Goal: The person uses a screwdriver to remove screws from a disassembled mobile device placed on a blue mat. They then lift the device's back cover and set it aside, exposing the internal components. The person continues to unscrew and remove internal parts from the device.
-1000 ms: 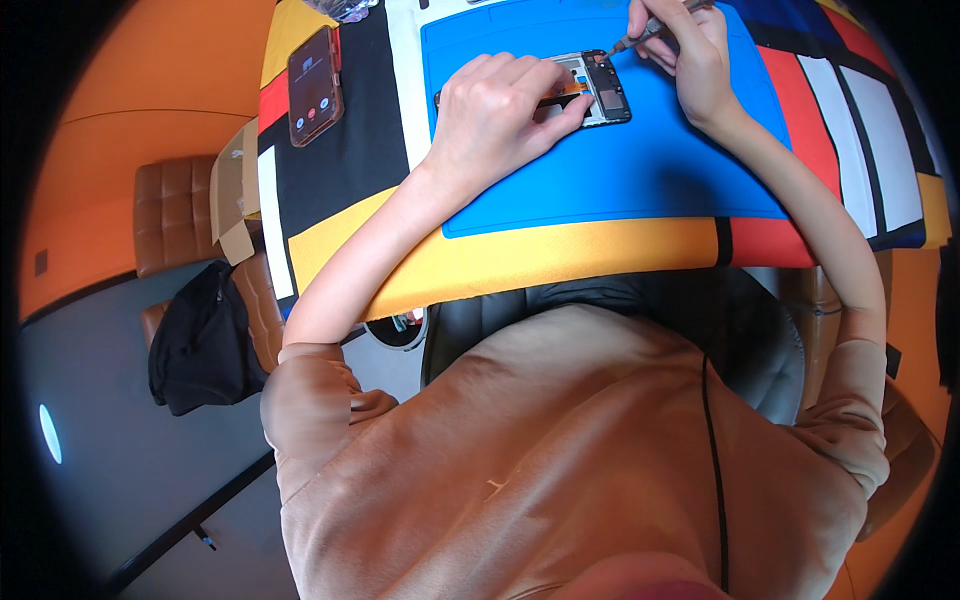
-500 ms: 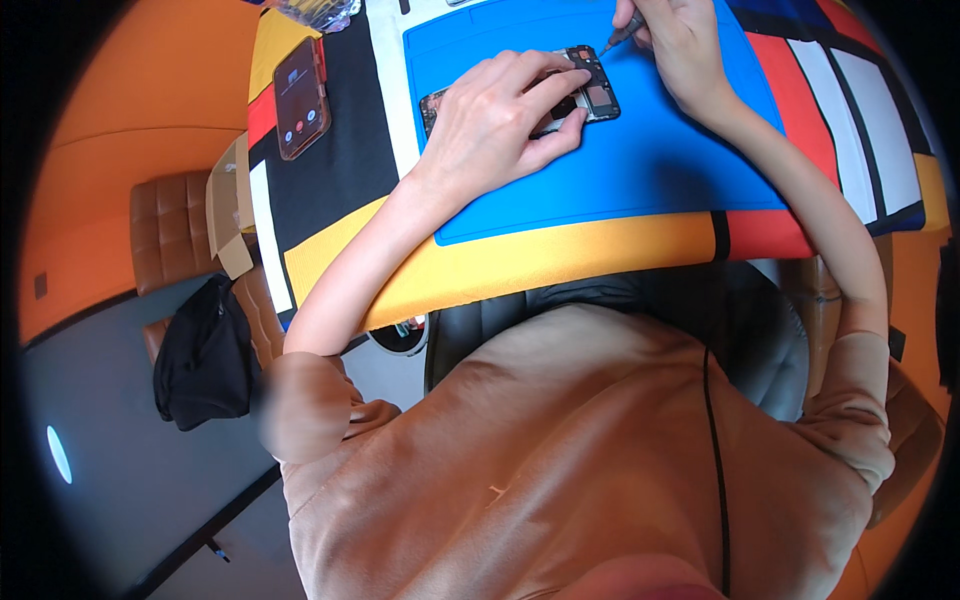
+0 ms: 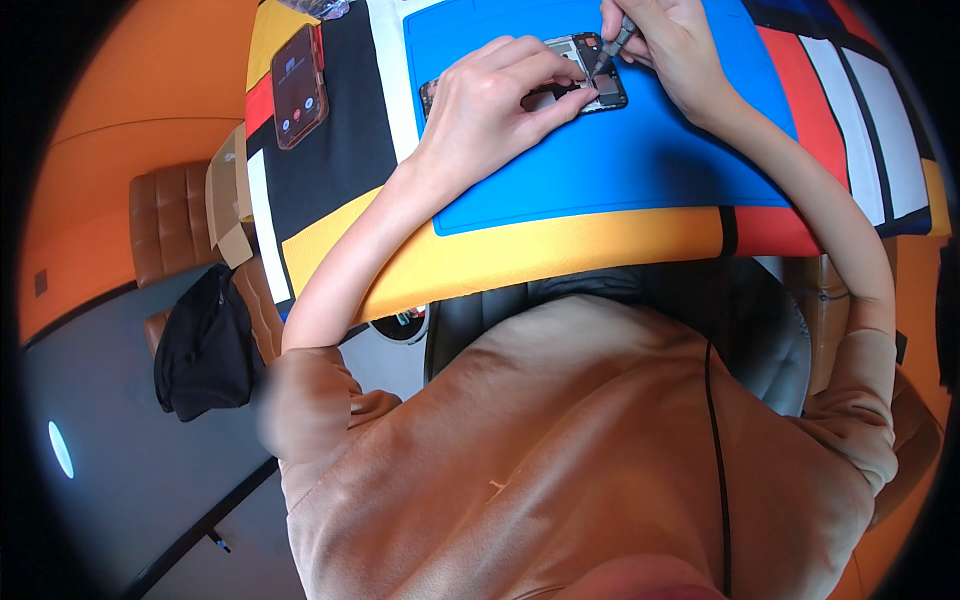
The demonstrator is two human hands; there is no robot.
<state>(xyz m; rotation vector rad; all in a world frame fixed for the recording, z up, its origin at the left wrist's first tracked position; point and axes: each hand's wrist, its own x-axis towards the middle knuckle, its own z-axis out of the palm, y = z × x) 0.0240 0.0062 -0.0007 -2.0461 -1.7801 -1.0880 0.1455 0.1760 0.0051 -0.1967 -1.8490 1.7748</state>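
Note:
A smartphone with its back off lies on a blue work mat, its dark inner parts showing at the right end. My left hand lies over its middle and steadies it, index finger and thumb curled close together on the inner parts; whether a small piece is between them I cannot make out. In my right hand is a slim grey precision screwdriver, tilted, with its tip down at the phone beside my left fingertips. My left hand hides much of the phone's left half.
Left of the mat, another phone in a reddish case lies with its screen lit. A clear crinkled plastic bag is at the far edge. Colour-block cloth covers the table. An open cardboard box and a black bag are on the left.
My right hand has brought the screwdriver left and down from beside the phone to its inner parts. My left thumb and index finger have shifted closer to the tip.

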